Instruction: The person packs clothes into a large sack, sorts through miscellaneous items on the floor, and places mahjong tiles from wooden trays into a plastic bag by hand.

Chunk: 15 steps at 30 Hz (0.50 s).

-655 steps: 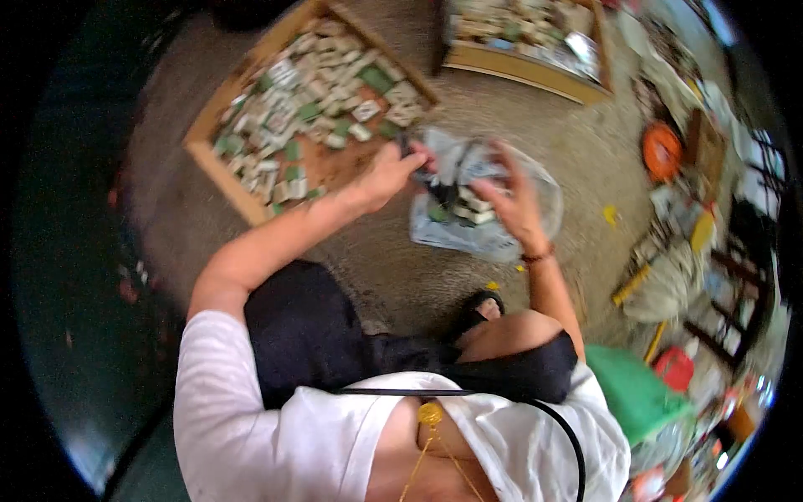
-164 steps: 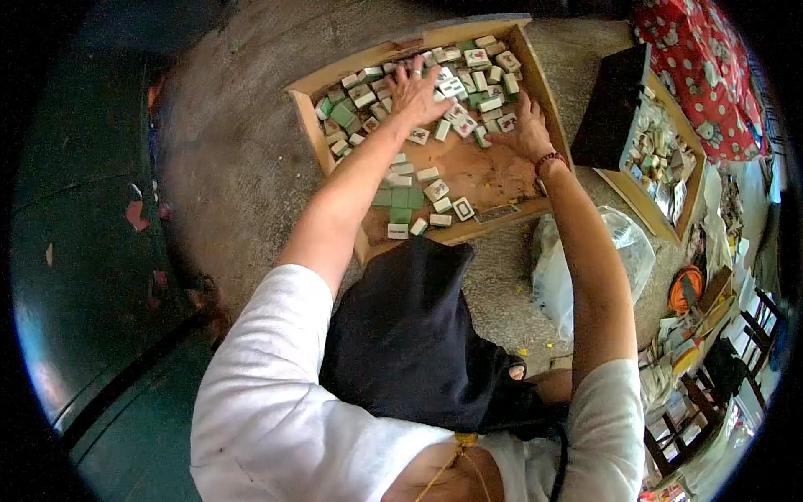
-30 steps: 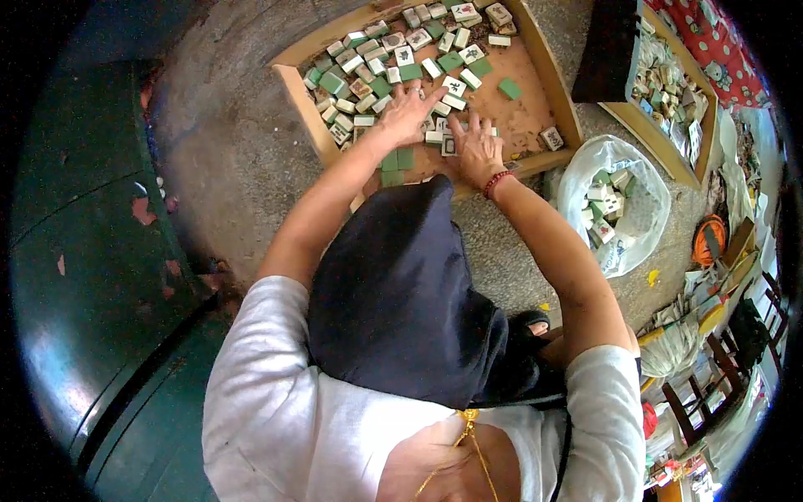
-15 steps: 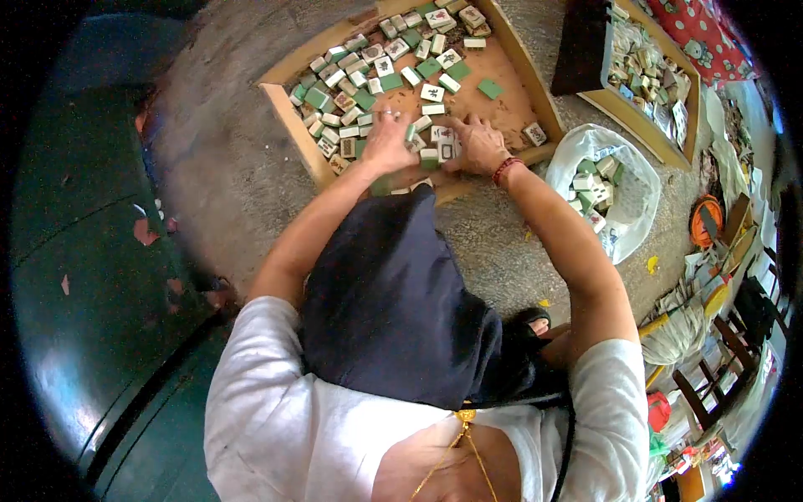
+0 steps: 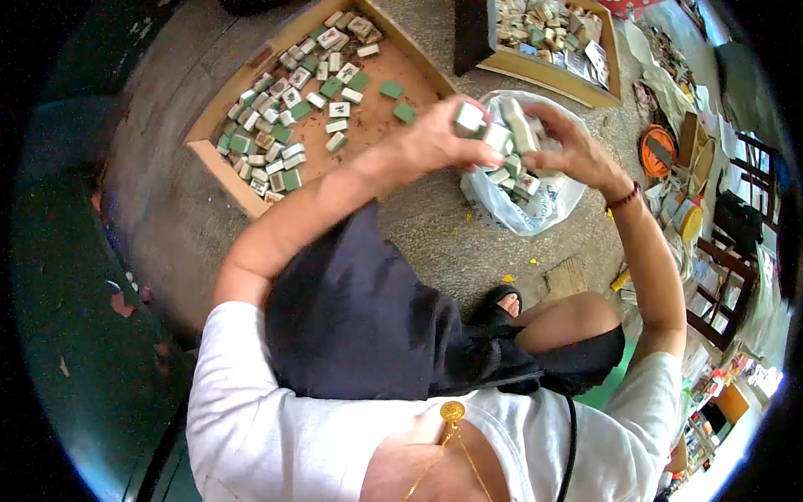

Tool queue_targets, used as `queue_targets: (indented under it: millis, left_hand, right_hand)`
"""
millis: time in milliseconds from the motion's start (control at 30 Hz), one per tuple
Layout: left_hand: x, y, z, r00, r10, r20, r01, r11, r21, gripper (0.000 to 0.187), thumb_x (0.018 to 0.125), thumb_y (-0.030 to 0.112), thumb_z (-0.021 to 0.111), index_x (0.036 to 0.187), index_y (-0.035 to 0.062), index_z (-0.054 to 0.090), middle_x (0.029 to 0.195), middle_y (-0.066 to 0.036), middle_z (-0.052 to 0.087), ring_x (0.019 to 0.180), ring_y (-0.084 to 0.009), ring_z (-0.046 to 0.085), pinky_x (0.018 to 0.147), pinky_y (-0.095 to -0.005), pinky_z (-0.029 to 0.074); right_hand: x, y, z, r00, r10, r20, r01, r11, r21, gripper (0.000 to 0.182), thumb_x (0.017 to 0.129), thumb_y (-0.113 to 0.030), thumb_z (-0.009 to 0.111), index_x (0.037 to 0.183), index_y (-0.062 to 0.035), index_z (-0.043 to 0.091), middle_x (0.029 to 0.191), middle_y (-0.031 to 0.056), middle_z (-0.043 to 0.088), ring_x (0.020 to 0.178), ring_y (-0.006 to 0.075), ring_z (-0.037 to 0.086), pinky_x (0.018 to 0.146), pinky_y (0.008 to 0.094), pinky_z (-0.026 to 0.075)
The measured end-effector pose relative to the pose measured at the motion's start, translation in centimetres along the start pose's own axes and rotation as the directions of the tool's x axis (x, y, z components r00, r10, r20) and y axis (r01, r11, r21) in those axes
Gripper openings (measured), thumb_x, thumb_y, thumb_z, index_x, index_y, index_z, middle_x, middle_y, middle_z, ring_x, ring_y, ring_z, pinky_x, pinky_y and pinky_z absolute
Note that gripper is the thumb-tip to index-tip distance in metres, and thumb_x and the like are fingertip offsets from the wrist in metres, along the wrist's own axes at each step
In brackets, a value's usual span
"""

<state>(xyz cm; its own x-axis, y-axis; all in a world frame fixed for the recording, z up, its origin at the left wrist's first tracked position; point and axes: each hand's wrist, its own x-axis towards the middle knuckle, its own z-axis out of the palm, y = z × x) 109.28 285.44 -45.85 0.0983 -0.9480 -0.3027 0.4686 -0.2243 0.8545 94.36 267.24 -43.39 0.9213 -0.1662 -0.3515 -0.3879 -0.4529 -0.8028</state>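
Observation:
Green-and-white mahjong tiles (image 5: 468,120) are gripped in my left hand (image 5: 439,142), its thumb pressing along them. My right hand (image 5: 579,152) holds more mahjong tiles (image 5: 520,131), with fingers curled round their far side. Both hands are over the mouth of a white plastic bag (image 5: 552,205), close together. Inside the bag lie several loose mahjong tiles (image 5: 512,174), partly covered by my hands. To the left, a shallow wooden tray (image 5: 219,174) contains many scattered mahjong tiles (image 5: 288,96), some face up and some green side up.
Behind the bag stands a wooden box (image 5: 548,69) filled with tiles and small pieces. An orange round object (image 5: 657,152) and assorted clutter lie at the right. My sandalled foot (image 5: 505,303) is on the rough floor below the bag.
Both hands have gone from the tray's near side to above the bag, carrying mahjong tiles. The view has shifted, so the tray and bag appear further left.

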Motion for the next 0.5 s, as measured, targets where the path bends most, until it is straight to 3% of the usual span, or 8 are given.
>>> queue_targets:
  millis: [133,200,233,267,333,400,467,500]
  left_hand:
    - [5.1,-3.2,4.3,0.992,-0.091,0.085,0.066,0.965,0.255,0.065,0.063,0.026,0.075,0.109,-0.0029,0.040,0.092,-0.012,0.052,0.078,-0.0152,0.054,0.066,-0.0270,0.047]
    - [6.8,-5.5,4.7,0.996,0.071,-0.048,-0.011,0.660,0.751,0.071,0.066,0.032,0.072,0.114,-0.0063,0.036,0.104,-0.021,0.049,0.093,-0.0253,0.052,0.076,-0.0340,0.046]
    - [6.9,-5.9,4.8,0.991,0.104,-0.078,0.018,0.481,0.876,0.072,0.068,0.033,0.069,0.115,-0.0074,0.034,0.108,-0.024,0.047,0.098,-0.0289,0.051,0.079,-0.0357,0.045]
    - [6.6,-6.4,4.6,0.990,0.104,-0.092,0.031,0.479,0.877,0.072,0.068,0.033,0.069,0.115,-0.0074,0.034,0.108,-0.024,0.047,0.098,-0.0289,0.051,0.079,-0.0357,0.045]
    - [5.1,-7.2,3.4,0.941,0.338,0.021,-0.184,0.460,0.869,0.060,0.078,0.032,0.052,0.118,-0.0087,0.034,0.100,-0.030,0.048,0.105,-0.0381,0.044,0.090,-0.0411,0.038]
    - [4.1,-7.0,1.5,0.915,0.404,-0.012,-0.200,0.479,0.855,0.048,0.079,0.029,0.054,0.108,-0.0068,0.043,0.099,-0.026,0.051,0.097,-0.0343,0.050,0.082,-0.0367,0.043]
    - [3.2,-5.7,-1.0,0.833,0.541,-0.119,-0.196,0.488,0.851,0.026,0.080,0.021,0.053,0.088,-0.0030,0.057,0.087,-0.018,0.058,0.080,-0.0289,0.058,0.069,-0.0329,0.048]
    - [3.5,-6.7,-3.3,0.851,0.472,-0.231,-0.061,0.526,0.848,0.029,0.079,0.021,0.054,0.098,-0.0011,0.055,0.095,-0.020,0.055,0.090,-0.0311,0.054,0.074,-0.0393,0.045]
  right_hand:
    - [-3.9,4.3,0.6,0.920,0.388,-0.055,-0.362,0.895,0.260,0.063,0.071,-0.035,0.066,0.120,-0.0038,0.040,0.100,0.0106,0.053,0.088,0.0191,0.053,0.056,0.0272,0.050]
    - [-4.4,6.0,2.2,0.861,0.503,-0.068,-0.434,0.800,0.415,0.067,0.073,-0.036,0.064,0.124,-0.0039,0.034,0.104,0.0135,0.051,0.094,0.0212,0.052,0.056,0.0284,0.051]
    - [-4.6,6.1,2.7,0.844,0.531,-0.076,-0.436,0.762,0.478,0.070,0.074,-0.037,0.063,0.126,-0.0037,0.031,0.106,0.0151,0.051,0.096,0.0225,0.051,0.057,0.0298,0.052]
    - [-4.7,5.9,2.7,0.825,0.563,-0.051,-0.466,0.730,0.500,0.074,0.075,-0.038,0.062,0.129,-0.0027,0.025,0.111,0.0184,0.048,0.098,0.0248,0.051,0.060,0.0331,0.052]
    - [-4.6,5.9,3.0,0.819,0.566,-0.093,-0.466,0.752,0.467,0.074,0.075,-0.038,0.061,0.129,-0.0018,0.025,0.111,0.0183,0.049,0.096,0.0246,0.052,0.061,0.0337,0.052]
    - [-3.8,6.7,3.0,0.814,0.565,-0.137,-0.463,0.772,0.435,0.074,0.076,-0.037,0.061,0.129,-0.0010,0.025,0.111,0.0182,0.049,0.095,0.0245,0.053,0.062,0.0344,0.051]
    - [-2.7,8.3,3.1,0.886,0.323,-0.333,-0.268,0.942,0.200,0.061,0.076,-0.031,0.061,0.121,0.0013,0.036,0.104,0.0178,0.054,0.086,0.0223,0.055,0.063,0.0318,0.048]
    - [-2.2,8.5,3.3,0.896,0.180,-0.406,-0.169,0.984,0.063,0.055,0.076,-0.028,0.061,0.117,0.0025,0.042,0.100,0.0176,0.056,0.082,0.0211,0.056,0.064,0.0306,0.047]
